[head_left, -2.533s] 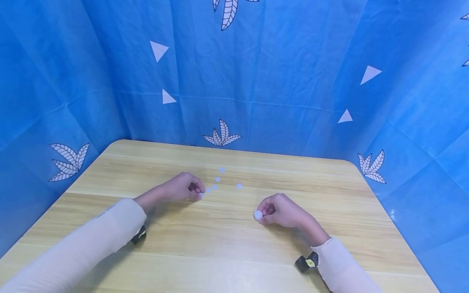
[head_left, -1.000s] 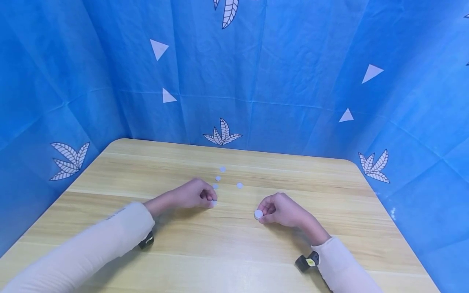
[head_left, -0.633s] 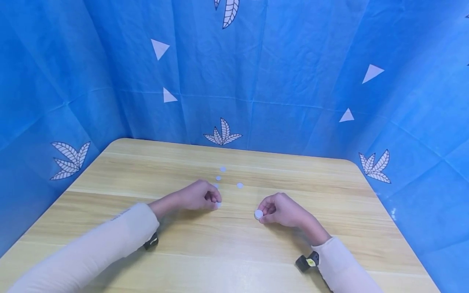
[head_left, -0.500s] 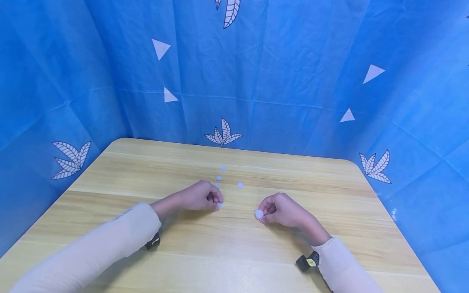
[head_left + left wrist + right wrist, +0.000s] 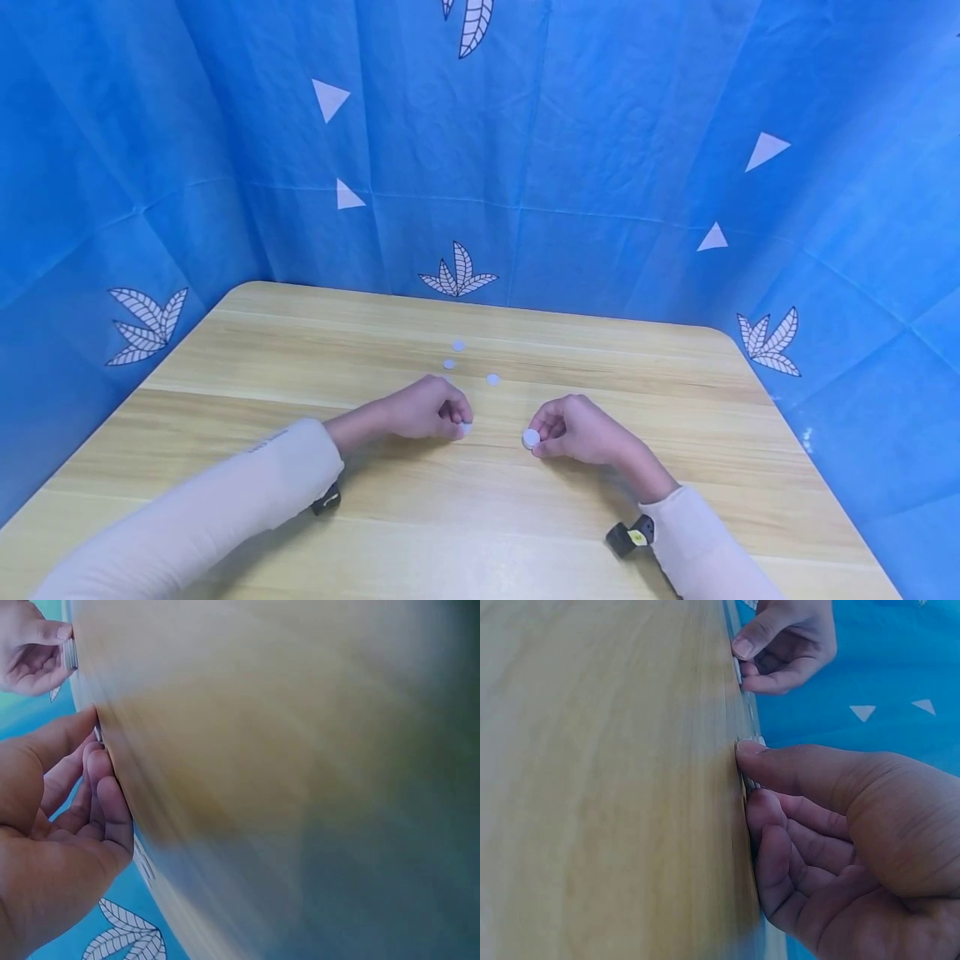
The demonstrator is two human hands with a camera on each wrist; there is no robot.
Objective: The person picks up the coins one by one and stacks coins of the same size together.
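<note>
My left hand (image 5: 431, 408) pinches a pale, silvery coin (image 5: 467, 428) between thumb and fingers, low over the table. To its right, my right hand (image 5: 577, 429) grips a short stack of coins (image 5: 531, 438) at the tabletop. In the left wrist view the layered edges of that stack (image 5: 70, 655) show between the right thumb and fingers. Beyond the left hand lie loose coins: a far one (image 5: 458, 346), a smaller one (image 5: 448, 364) and one more to the right (image 5: 492, 379). Another coin (image 5: 447, 379) is mostly hidden behind the left hand.
The wooden table (image 5: 480, 517) has rounded far corners. A blue curtain (image 5: 600, 150) with white leaves and triangles hangs behind it and at both sides. A black wrist camera (image 5: 628, 537) sits under the right sleeve, and another (image 5: 327, 500) under the left.
My left hand has pulled back the nearer coins and slid rightward with a coin, closer to the stack. The right hand has stayed in place holding the stack.
</note>
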